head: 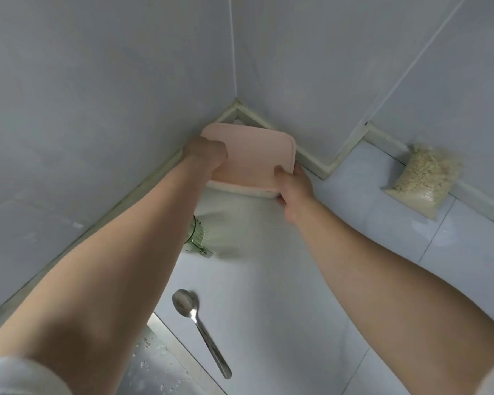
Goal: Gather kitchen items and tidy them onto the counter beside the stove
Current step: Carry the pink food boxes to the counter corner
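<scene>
While a metal spoon point(196, 323) lies nearest me at six o'clock on the white table point(268, 280), with a green glass point(196, 236) beyond, my left hand point(204, 155) and right hand point(293, 185) have fingers wrapped around a pink container point(251, 158) in the twelve o'clock corner; a grain bag point(424, 179) leans at two o'clock.

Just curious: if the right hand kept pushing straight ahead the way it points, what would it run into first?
The right hand already grips the pink container; going straight on, container and hand would likely meet the wall corner just behind it.
</scene>
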A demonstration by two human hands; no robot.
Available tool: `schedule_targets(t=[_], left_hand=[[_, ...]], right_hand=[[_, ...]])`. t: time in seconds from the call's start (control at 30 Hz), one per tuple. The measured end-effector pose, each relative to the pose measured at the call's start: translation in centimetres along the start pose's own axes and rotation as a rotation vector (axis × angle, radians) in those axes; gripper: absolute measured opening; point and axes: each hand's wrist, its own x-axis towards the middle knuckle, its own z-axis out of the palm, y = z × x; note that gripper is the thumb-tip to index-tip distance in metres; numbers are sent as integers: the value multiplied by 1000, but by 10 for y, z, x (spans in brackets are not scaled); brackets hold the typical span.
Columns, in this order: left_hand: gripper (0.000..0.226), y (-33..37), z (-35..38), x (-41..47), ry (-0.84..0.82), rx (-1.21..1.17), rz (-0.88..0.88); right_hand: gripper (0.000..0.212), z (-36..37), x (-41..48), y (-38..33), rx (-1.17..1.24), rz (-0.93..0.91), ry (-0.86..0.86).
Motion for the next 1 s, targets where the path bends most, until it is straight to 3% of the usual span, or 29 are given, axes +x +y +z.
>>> schedule_targets(t=[0.2,0.37,0.6,1.0], left_hand=[[66,13,-7,-19,77,-91,51],[52,12,2,-74,152,-57,168],[43,7,11,-180,174,-150,365],[56,42,33,-326,115,-416,627]], right_hand=[[33,-15,-23,-2,193,92,-35],[36,-45,-60,-7,397,54,42],[31,-106,-130,-11,475,2,137],[29,-223,-263,-21,508,-233,233]])
